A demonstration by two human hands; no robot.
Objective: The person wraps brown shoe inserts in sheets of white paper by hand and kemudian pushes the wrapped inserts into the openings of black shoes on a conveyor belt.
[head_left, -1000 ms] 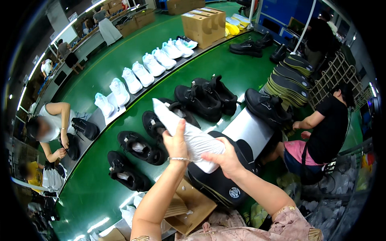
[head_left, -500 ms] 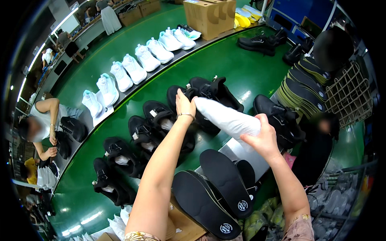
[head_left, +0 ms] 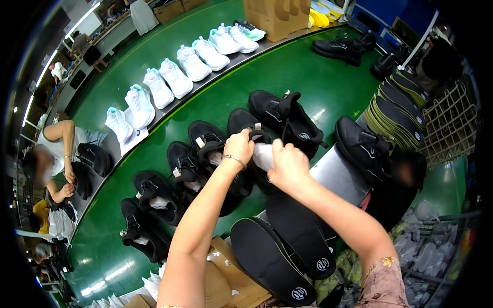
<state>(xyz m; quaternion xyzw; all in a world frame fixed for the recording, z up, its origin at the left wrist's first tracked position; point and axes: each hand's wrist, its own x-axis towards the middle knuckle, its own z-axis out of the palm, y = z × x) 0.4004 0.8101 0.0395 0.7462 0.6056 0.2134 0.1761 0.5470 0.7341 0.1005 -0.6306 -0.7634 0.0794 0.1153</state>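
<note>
A black shoe (head_left: 242, 119) stands on the green surface, its toe pointing away from me. Curled at the shoe's opening, my left hand (head_left: 239, 146) grips its tongue. My right hand (head_left: 290, 165) is closed around a white paper shoe stuffing (head_left: 264, 156), whose front end goes into the opening. Much of the stuffing is hidden by my fingers. Just beyond, to the right, sits another black shoe (head_left: 280, 115) with an insole showing inside. Left of my left hand, a black shoe (head_left: 204, 134) holds white stuffing.
Black insoles (head_left: 267, 262) are stacked close to me, beside an open cardboard box (head_left: 226, 272). White shoes (head_left: 192, 64) line the far belt, near a large carton (head_left: 277, 20). More insoles (head_left: 393, 115) and a wire basket (head_left: 449, 126) are at right. Another person (head_left: 59, 154) handles shoes at far left.
My right hand has brought the white stuffing down and left into the shoe. My left hand, stretched out beside the stuffing's tip before, has closed on the shoe's tongue.
</note>
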